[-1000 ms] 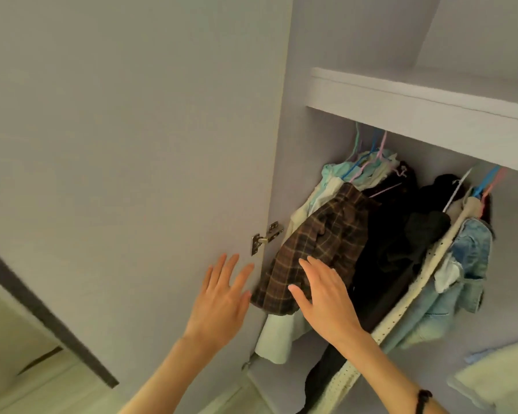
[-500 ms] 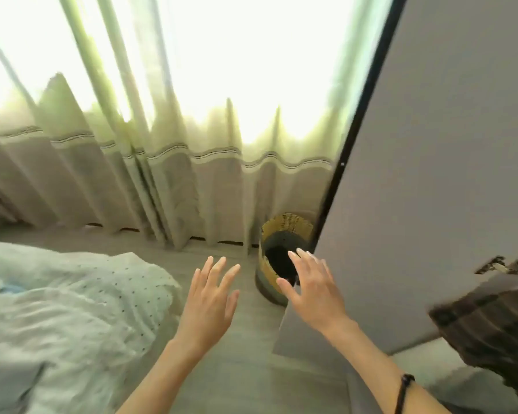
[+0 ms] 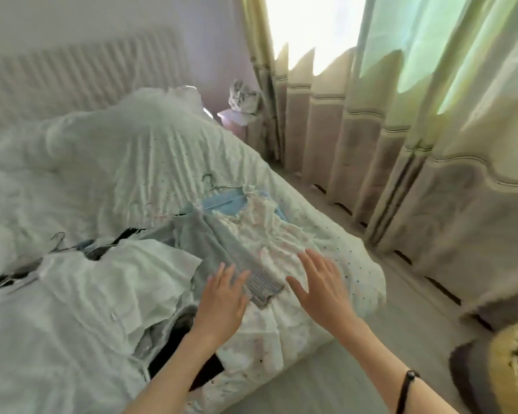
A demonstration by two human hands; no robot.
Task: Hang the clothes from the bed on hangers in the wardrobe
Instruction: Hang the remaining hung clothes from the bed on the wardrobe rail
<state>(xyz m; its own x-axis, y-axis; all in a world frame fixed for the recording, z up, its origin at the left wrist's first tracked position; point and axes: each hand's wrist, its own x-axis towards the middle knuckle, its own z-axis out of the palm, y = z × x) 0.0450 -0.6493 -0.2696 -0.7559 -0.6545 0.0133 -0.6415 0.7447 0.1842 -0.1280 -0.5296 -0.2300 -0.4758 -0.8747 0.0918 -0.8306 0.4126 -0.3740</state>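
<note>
Both hands reach out flat over clothes on the bed.
Left hand (image 3: 222,306) and right hand (image 3: 320,289) have spread fingers, holding nothing, above a grey garment (image 3: 222,249) on the bed (image 3: 132,162).

View has swung from wardrobe, past window, down onto the bed (image 3: 108,162). Wardrobe and its hung clothes gone from sight. Both hands, previously raised by the door, now spread above the pale ruffled garment (image 3: 269,234): left hand (image 3: 222,303), right hand (image 3: 320,289). Basket (image 3: 503,369) now at lower right edge.
</note>
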